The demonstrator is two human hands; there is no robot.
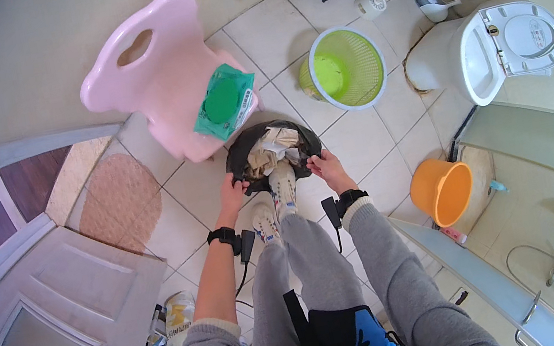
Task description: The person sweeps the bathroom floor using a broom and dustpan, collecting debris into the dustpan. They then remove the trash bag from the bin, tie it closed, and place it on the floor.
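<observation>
A black plastic trash bag [245,148] hangs with its mouth spread, and crumpled brown and white paper [275,145] fills it. My left hand [233,191] grips the left side of the bag's rim. On the right side of that rim my right hand [326,165] is closed. One sneaker [284,188] of mine is raised over the near edge of the bag, its toe at the paper; the other shoe [264,222] is on the floor. Beyond the bag, to the right, a green plastic mesh wastebasket [348,71] stands upright. The underside of the bag is hidden.
A pink plastic chair [156,88] holds a green packet of wipes [224,101]. At the right are a white toilet [478,54], a toilet brush holder [370,5] and an orange bucket [439,191]. A pinkish mat [121,206] lies by the door [74,314] at left.
</observation>
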